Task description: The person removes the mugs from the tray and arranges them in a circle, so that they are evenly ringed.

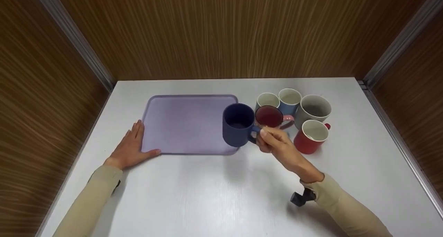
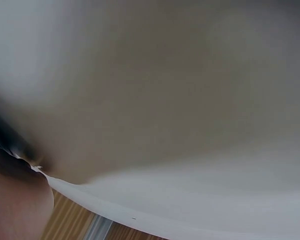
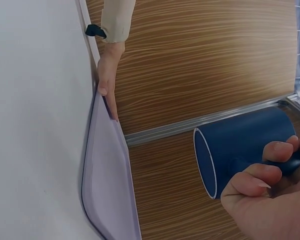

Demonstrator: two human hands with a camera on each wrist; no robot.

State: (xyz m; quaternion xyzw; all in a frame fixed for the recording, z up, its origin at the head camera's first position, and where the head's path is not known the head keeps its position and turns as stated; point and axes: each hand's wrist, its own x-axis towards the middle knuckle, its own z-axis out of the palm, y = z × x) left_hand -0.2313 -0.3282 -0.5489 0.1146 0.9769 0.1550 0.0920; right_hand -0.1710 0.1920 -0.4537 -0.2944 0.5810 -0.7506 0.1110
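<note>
My right hand [image 1: 282, 148] grips the handle of a dark blue mug [image 1: 236, 131], thumb and fingers closed round it. The upright mug [image 3: 240, 145] hangs in the air over the right front corner of a lilac tray [image 1: 183, 126]. At the tray's left front corner, my left hand [image 1: 129, 148] lies with straight fingers along the left edge and its thumb at the front edge. In the right wrist view the left hand [image 3: 110, 75] touches the tray's rim. Blurred table surface fills most of the left wrist view.
Right of the tray stand several mugs: a reddish see-through one [image 1: 269, 116] with a pink handle, a red one [image 1: 308, 140], a large grey one [image 1: 313, 109] and two pale-rimmed ones behind, one of them blue [image 1: 288, 108]. Wood-grain panels [image 1: 221, 33] enclose the white table [image 1: 207, 195].
</note>
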